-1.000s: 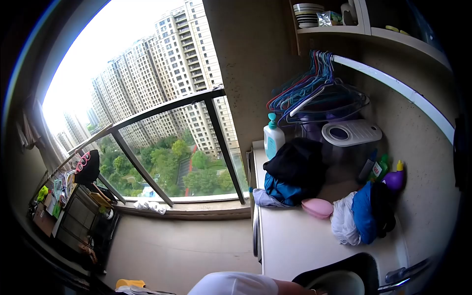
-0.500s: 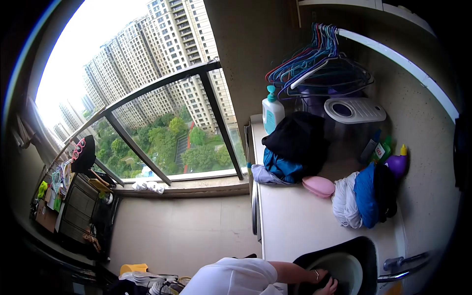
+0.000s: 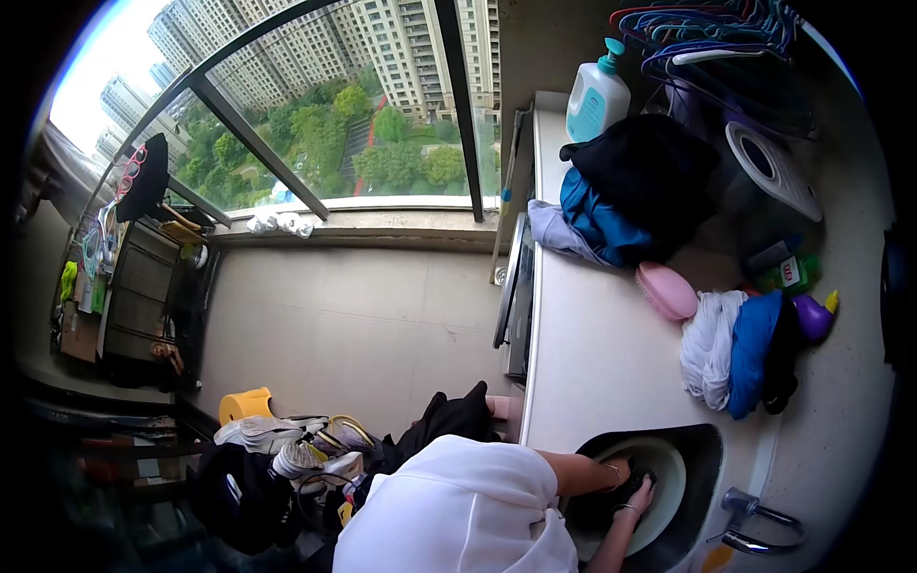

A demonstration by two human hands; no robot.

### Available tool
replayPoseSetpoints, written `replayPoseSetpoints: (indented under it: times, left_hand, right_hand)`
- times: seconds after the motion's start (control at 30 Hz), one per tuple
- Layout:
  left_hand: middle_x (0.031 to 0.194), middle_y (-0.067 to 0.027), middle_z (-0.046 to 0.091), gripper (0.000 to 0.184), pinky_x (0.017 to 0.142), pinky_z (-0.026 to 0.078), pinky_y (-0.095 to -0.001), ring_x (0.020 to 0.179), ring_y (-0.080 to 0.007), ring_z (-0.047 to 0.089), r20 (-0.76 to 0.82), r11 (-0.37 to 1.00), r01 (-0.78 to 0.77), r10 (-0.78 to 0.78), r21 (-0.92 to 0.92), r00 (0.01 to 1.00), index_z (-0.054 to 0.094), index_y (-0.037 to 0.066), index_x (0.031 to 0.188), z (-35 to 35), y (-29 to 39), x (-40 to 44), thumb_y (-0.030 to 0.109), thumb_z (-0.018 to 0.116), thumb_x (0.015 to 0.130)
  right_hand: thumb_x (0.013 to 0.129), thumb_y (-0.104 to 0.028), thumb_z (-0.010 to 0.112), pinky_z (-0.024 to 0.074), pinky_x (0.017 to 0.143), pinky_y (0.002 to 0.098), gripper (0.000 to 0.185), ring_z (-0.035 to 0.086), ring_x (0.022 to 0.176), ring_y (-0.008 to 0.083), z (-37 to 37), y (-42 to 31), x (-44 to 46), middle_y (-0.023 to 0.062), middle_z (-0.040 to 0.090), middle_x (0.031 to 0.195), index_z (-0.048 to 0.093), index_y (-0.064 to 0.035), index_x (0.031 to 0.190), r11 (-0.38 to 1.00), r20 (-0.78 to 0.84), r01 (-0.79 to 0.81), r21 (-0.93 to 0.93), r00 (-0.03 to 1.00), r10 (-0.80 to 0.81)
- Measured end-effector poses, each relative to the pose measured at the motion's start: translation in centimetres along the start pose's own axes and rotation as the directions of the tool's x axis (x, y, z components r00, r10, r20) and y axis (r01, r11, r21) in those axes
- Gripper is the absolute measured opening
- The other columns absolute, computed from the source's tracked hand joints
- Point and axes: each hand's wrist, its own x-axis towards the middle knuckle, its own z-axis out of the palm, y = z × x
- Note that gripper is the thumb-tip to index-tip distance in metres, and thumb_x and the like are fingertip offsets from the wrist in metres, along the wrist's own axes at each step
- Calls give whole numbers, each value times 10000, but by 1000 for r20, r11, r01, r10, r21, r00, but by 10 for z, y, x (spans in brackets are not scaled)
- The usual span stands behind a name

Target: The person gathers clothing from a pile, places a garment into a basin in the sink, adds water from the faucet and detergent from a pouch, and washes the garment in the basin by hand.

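At the end of the counter (image 3: 597, 344) opposite the window, a black sink (image 3: 702, 497) is set into the top and contains a pale green basin (image 3: 676, 463). Both hands are inside the basin, close together, and the dark cloth (image 3: 628, 490) lies between them. The right hand (image 3: 643, 494) has its fingers curled around this cloth in a closed grip. The left hand (image 3: 619, 470) reaches in beside it; its fingers are largely hidden, so its grip cannot be determined. A bracelet is visible on each wrist. The faucet (image 3: 764, 525) is mounted behind the sink, toward the wall edge of the counter. Next along that edge sits a bundle of clothes in white, blue and black (image 3: 712, 349), with a purple bottle (image 3: 812, 317) with a yellow tip and a green bottle (image 3: 791, 274) just beyond it. A pink oval case (image 3: 667, 291) lies between the bundle and a pile of black and blue clothes (image 3: 650, 177). The pile occupies the window end; a pale garment (image 3: 564, 229) at its base reaches the open front edge. A white pump bottle (image 3: 598, 105) with a teal top stands upright at the front corner of that end. On the floor, a yellow stool (image 3: 246, 405) stands near several shoes (image 3: 272, 433).
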Motion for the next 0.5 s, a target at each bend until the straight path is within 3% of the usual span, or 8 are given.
replayPoseSetpoints:
  times: [0.03, 0.07, 0.13, 0.17, 0.23, 0.37, 0.43, 0.5]
  left_hand:
    - [1157, -196, 573, 369, 905, 439, -414, 1063, -335, 560, 150, 992, 86, -71, -94, 986, 618, 32, 1086, 11, -11, 22, 248, 398, 883]
    - [1109, -192, 607, 407, 869, 463, -420, 1011, -341, 595, 293, 969, 190, -138, -156, 946, 659, 17, 1022, 22, -22, 45, 299, 401, 880]
    - [1110, -193, 607, 409, 869, 463, -424, 1011, -342, 595, 404, 978, 191, -143, -80, 904, 656, 17, 1029, 22, -5, 20, 301, 402, 879]
    - [1110, -193, 606, 411, 869, 462, -426, 1012, -342, 595, 420, 988, 152, -128, -25, 898, 655, 17, 1032, 23, 0, 13, 302, 403, 878]
    - [1111, -194, 606, 413, 869, 461, -430, 1013, -343, 595, 429, 995, 68, -96, 79, 898, 652, 17, 1038, 23, 13, 5, 305, 404, 877]
    - [1113, -195, 605, 418, 869, 460, -437, 1014, -344, 594, 436, 960, -74, -53, 270, 898, 647, 16, 1051, 25, 34, -2, 310, 407, 876]
    - [1114, -196, 605, 421, 869, 459, -441, 1015, -345, 594, 405, 932, -118, -34, 344, 914, 644, 16, 1057, 20, 34, -4, 313, 408, 875]
    - [1142, -165, 586, 354, 894, 433, -463, 1066, -326, 558, 268, 918, -137, 36, 371, 963, 647, 44, 1051, -32, 70, -57, 253, 537, 787]
  right_hand:
    - [851, -307, 559, 437, 847, 359, 521, 556, 941, 274, 11, -19, -30, 194, 564, 1115, 485, 87, 1185, 988, 4, 144, 51, 990, -144]
    - [860, -319, 565, 437, 837, 350, 511, 561, 926, 266, 23, -35, -57, 192, 578, 1085, 499, 90, 1159, 974, 28, 213, -76, 977, -211]
    - [874, -343, 583, 442, 799, 325, 477, 569, 876, 224, 42, -52, -93, 184, 610, 1005, 539, 81, 1088, 871, 95, 396, -292, 918, -385]
    - [876, -381, 564, 466, 730, 366, 462, 612, 797, 277, 48, -62, -103, 209, 636, 901, 576, 55, 1027, 811, 90, 467, -352, 880, -467]
    - [872, -427, 537, 472, 657, 428, 462, 619, 747, 376, 47, -68, -97, 219, 644, 816, 613, 16, 979, 704, -105, 289, -649, 882, -459]
    - [858, -467, 509, 456, 743, 456, 511, 580, 850, 433, -8, -33, -20, 242, 628, 931, 610, -9, 1060, 702, -339, 50, -711, 850, -404]
    - [815, -409, 568, 426, 820, 468, 414, 550, 940, 404, -64, 14, 33, 194, 604, 1052, 636, -37, 985, 511, -117, 38, -859, 956, -269]
    - [799, -365, 595, 378, 911, 460, 385, 487, 1075, 357, -42, -17, -26, 146, 504, 1231, 624, -57, 1027, 198, -196, -133, -971, 919, -341]
